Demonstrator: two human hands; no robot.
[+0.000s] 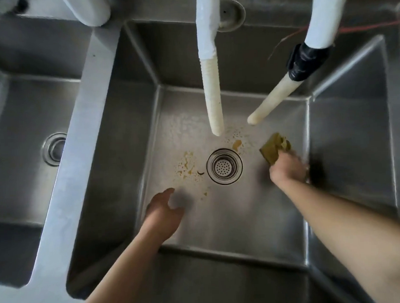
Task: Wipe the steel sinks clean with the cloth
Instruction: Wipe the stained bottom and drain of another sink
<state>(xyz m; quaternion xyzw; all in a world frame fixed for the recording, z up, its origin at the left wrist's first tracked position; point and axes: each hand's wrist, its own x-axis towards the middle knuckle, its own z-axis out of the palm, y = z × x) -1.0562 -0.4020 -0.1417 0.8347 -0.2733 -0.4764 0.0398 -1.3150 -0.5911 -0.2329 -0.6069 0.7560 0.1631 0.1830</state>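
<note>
Cloth one, sinks two, hoses two

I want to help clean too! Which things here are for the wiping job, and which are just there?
For the job:
cloth, gripped by the right hand
middle sink with yellow stains
left sink
left hand, open, holding nothing

Just there:
two white hoses
drain strainer
red wire
</note>
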